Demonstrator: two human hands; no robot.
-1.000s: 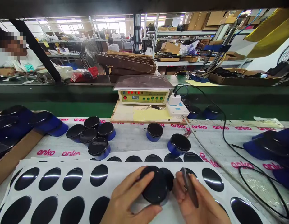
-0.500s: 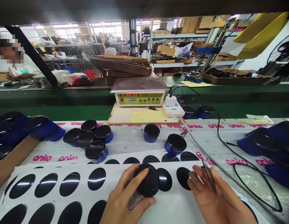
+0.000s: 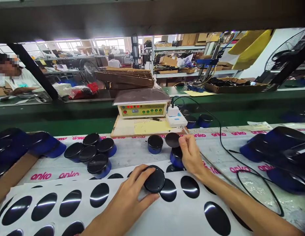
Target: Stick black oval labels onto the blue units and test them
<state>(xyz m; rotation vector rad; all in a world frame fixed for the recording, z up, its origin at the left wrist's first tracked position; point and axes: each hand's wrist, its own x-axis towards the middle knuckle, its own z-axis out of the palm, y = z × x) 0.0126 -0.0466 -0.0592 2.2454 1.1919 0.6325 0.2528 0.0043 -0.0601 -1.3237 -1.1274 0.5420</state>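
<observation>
My left hand (image 3: 125,196) rests on a round black-topped puck (image 3: 154,179), its fingers curled over the rim, on a white sheet (image 3: 145,213) printed with glossy black ovals. One such oval (image 3: 168,190) lies just right of the puck. My right hand (image 3: 191,153) pinches a thin glossy black disc (image 3: 172,140) by its edge. That disc sits just above a blue round piece (image 3: 176,158), which my fingers partly hide. Another blue piece with a black top (image 3: 155,144) stands to its left.
Several blue pieces (image 3: 99,165) stand grouped left of centre on "anko" paper. Heaps of similar pieces lie at the left (image 3: 19,144) and right (image 3: 277,147). A black cable (image 3: 231,154) runs along the right. A control box (image 3: 142,110) sits beyond, and a person (image 3: 21,80) works far left.
My right hand has moved forward from the sheet to the blue piece, carrying the black disc, which now shows its flat face. My left hand stays on the puck.
</observation>
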